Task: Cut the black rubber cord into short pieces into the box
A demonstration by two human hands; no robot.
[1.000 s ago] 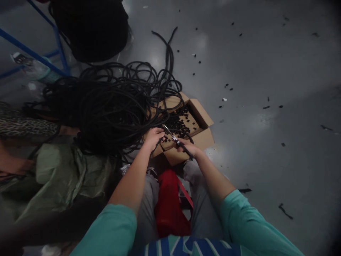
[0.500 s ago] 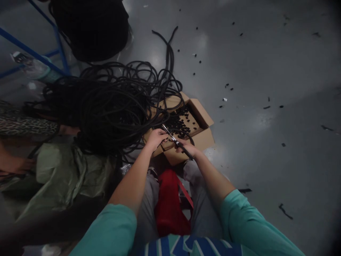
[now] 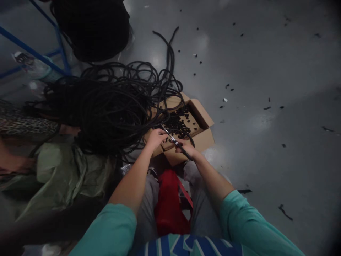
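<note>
My right hand (image 3: 187,148) is closed round the black handles of a pair of scissors (image 3: 168,132), whose silver blades point up and left over a cardboard box (image 3: 204,141). Close by on the left, my left hand (image 3: 156,138) is closed in a pinch at the blades, with a dark bit of black cord at its fingertips. What lies inside the pinch is mostly hidden. Many short black cut pieces (image 3: 181,124) lie in the open box. From a large tangled heap of black cord (image 3: 114,103), loops hang over the box's left side.
A big black coil (image 3: 90,28) stands behind the heap, beside a blue metal frame (image 3: 60,49). Another person's hand (image 3: 18,163) is at the left near green sheeting (image 3: 71,174). A red object (image 3: 170,202) sits between my legs. Black scraps dot the grey floor (image 3: 253,71).
The scissors and my right hand have shifted very slightly. My left hand stays at the blades, and the box and cord heap look the same.
</note>
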